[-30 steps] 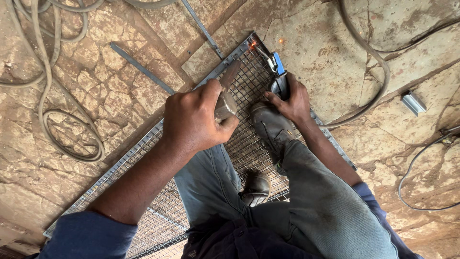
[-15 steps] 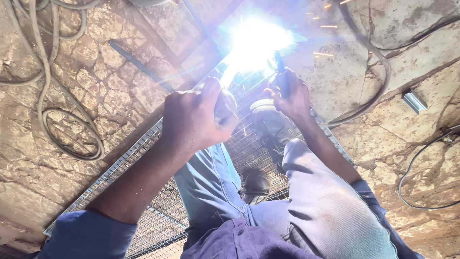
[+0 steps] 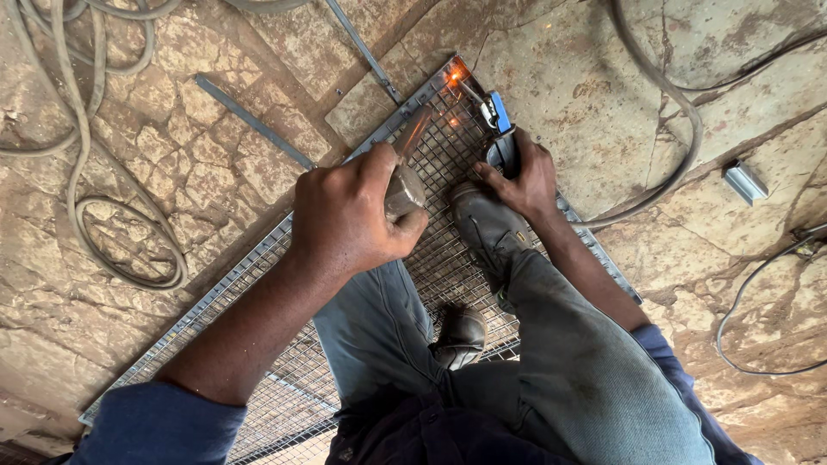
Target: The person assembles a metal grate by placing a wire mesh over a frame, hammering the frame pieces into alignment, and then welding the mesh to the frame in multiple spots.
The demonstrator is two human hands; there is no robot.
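Gone is the arc glare; only an orange glow (image 3: 454, 76) remains at the mesh panel (image 3: 258, 258) corner. Left hand (image 3: 349, 215) grips a hammer (image 3: 403, 176), right hand (image 3: 525, 172) clasps the electrode holder (image 3: 498, 129); strike slag squarely.

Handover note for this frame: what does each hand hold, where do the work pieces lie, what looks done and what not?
Left hand: closed on a hammer, head over the wire mesh panel.
Right hand: grips the electrode holder, rod tip at the panel's far corner.
Weld spot at that corner glows orange.
Both shoes stand on the mesh.
A loose metal strip lies beside the frame.
Other joints: cannot tell.
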